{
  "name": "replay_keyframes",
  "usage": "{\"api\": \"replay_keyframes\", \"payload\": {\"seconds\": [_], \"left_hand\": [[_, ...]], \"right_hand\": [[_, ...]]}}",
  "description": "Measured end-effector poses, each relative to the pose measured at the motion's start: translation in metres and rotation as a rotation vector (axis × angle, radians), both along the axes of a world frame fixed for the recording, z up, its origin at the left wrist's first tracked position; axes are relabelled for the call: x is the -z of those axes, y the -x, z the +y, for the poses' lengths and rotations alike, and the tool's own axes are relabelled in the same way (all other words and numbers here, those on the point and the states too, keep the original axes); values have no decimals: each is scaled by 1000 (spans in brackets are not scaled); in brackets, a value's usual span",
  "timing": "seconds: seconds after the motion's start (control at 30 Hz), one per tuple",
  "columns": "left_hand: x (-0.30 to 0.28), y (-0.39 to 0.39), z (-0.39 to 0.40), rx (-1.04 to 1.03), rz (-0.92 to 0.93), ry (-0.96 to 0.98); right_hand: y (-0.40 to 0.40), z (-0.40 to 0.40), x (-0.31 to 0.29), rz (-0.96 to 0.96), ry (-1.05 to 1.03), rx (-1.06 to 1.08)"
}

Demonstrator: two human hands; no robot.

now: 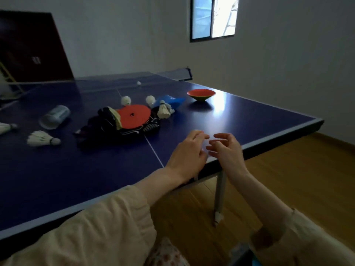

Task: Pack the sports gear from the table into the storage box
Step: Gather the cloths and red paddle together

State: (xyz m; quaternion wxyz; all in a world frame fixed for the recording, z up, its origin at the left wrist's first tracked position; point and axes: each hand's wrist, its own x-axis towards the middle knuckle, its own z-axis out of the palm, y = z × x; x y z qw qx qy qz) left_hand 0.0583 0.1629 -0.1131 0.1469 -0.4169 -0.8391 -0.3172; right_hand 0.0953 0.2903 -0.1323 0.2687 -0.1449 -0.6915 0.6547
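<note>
i see a dark blue counter [57, 179] with a pale edge and a thin white line down its middle, a folded net [184, 73] at the far end. it stands on a grey leg [219, 196] over a wooden floor [288, 169]. the room is dim, with plain pale walls, a small window [213, 18] high on the far wall throwing a bright patch on the counter, and a dark door [28, 47] at the far left.

my left hand [189, 152] and right hand [225, 148] hover close together above the near corner of the counter, fingers curled toward each other around something pale and see-through; it is too blurred for me to tell what it is or whether either hand truly grips it.

the gear lies spread on the counter, well apart from my hands. a red paddle [134, 116] rests on a black bag [119, 129] near the middle line. feathered shuttlecocks lie around it: one [43, 139] at the near left, one [6, 127] at the left edge, two [125, 100] just behind the paddle, and one [163, 112] to its right, touching a blue sheet [172, 100]. a clear cup [54, 117] lies on its side left of the bag. a red and green cone dish [201, 95] sits further right, and a small white ball [138, 83] rests near the net.

at the bottom edge, between my cream sleeves [107, 223], a blue rim [255, 263] shows; i cannot tell whether it is the storage box.
</note>
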Motion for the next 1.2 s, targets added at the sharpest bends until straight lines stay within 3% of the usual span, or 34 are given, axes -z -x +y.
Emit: {"api": "replay_keyframes", "payload": {"seconds": [0.17,0.4,0.7,0.87,1.03,1.2], "left_hand": [[-10,62,-81,-247,34,19],[19,127,-162,-576,-230,19],[31,181,-163,-747,-307,108],[35,190,-159,-812,-251,189],[36,190,-163,-808,-236,-6],[29,184,-167,-855,-304,-438]], "right_hand": [[50,-42,-3,-15,-42,-98],[122,-84,16,-104,-70,-235],[210,-99,17,-228,41,-293],[241,-107,18,-377,-6,-145],[233,-113,21,-343,-167,-104],[207,-110,17,-161,-9,-157]]}}
